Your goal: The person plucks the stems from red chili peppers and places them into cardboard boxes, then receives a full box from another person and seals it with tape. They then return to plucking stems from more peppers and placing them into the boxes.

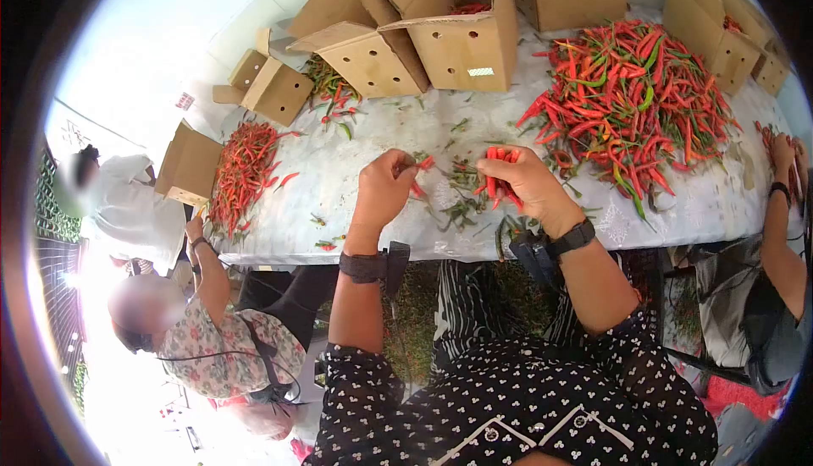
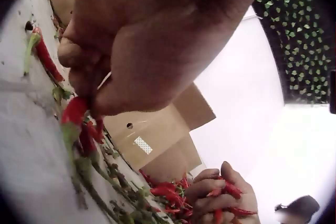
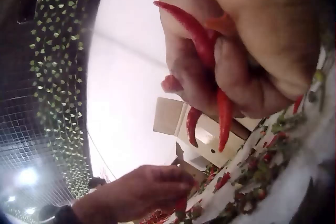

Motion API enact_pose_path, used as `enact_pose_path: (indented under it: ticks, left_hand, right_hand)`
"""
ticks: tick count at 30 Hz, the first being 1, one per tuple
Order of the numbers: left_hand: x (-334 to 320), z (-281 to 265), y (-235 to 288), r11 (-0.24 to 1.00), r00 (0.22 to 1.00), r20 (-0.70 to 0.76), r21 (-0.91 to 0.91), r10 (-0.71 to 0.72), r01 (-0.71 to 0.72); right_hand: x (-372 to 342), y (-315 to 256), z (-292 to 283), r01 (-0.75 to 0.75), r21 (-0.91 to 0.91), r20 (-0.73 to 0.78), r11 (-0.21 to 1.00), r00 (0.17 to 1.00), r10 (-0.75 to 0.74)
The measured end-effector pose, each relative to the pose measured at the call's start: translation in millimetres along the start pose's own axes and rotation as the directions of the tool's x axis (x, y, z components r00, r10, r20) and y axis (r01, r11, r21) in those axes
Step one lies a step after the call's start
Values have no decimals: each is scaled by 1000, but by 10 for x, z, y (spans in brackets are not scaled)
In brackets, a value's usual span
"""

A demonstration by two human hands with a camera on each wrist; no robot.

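One long table draped in a whitish patterned cloth [image 1: 313, 191] stretches before us from 9 o'clock round to 3 o'clock. At 8 o'clock we see a person in a pale floral top [image 1: 199, 339]. Straight ahead at 12 o'clock stands a tall brown cardboard box with round holes [image 1: 461, 55], its flaps open and some red chillies [image 1: 470, 9] showing in its mouth; a lower brown cardboard box [image 1: 364, 60] is just beside it at 11 o'clock. Towards 2 o'clock rises a broad heap of long red chillies mixed with a few green ones [image 1: 631, 98], and at 9 o'clock lies a smaller heap of thin red chillies [image 1: 246, 174].

Our right hand [image 1: 527, 180] curls its fingers round a bunch of slim glossy red chillies [image 1: 494, 185], their ends poking out past the fingers. Our left hand [image 1: 385, 185], at 9 o'clock from it, pinches a red chilli with a green stem [image 2: 76, 109] between thumb and fingers, low over the cloth; a second red chilli [image 2: 88, 139] shows close beside it, and we cannot tell whether the same fingers hold it. Loose green stalk scraps [image 1: 457, 212] litter the cloth between our hands.
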State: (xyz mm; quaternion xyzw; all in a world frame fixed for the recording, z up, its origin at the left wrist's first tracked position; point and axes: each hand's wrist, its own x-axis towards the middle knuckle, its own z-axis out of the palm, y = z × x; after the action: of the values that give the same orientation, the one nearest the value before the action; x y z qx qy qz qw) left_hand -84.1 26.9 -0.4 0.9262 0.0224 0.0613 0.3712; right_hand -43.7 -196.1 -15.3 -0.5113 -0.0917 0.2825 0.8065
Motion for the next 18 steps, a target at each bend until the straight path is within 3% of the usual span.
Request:
enact_pose_path:
  ticks: [1,2,5,6,8,11,12,13,14,15,16,18]
  left_hand:
    - [-7,-25,141,957,996,38,-277,-76,83]
    - [-19,-27,258,910,996,76,-408,-40,68]
    - [29,122,313,873,999,48,-488,26,1]
    - [32,184,334,873,998,49,-488,27,1]
    - [30,306,382,858,988,9,-497,155,-130]
    - [-8,420,453,830,988,-23,-539,153,-141]
    - [-30,414,493,859,989,-58,-490,136,-147]
    - [-54,416,485,860,989,-56,-490,137,-147]
    - [-79,407,457,914,988,-88,-379,124,-148]
    - [-105,400,429,955,986,-121,-261,115,-143]
    - [-137,402,398,955,986,-120,-260,115,-143]
    - [-203,402,359,956,992,113,-294,55,-19]
  right_hand:
    - [23,43,-9,7,-30,28,1000,1000,-6]
    - [43,75,-23,15,-61,58,998,998,-11]
    - [-22,9,35,-6,-120,84,993,996,17]
    - [-27,6,40,-6,-120,82,993,996,16]
    - [-39,2,44,-19,-130,134,991,990,37]
    - [-69,-38,54,-10,-141,139,990,990,30]
    - [-61,-27,60,-9,-140,137,990,990,28]
    - [-49,-4,68,56,-81,76,995,996,-50]
    - [-43,9,70,124,-26,12,992,992,-124]
    - [-43,1,56,125,-25,11,992,992,-125]
    - [-41,-13,38,151,-58,-1,987,988,-151]
    - [-41,-6,40,174,-90,-11,981,984,-176]
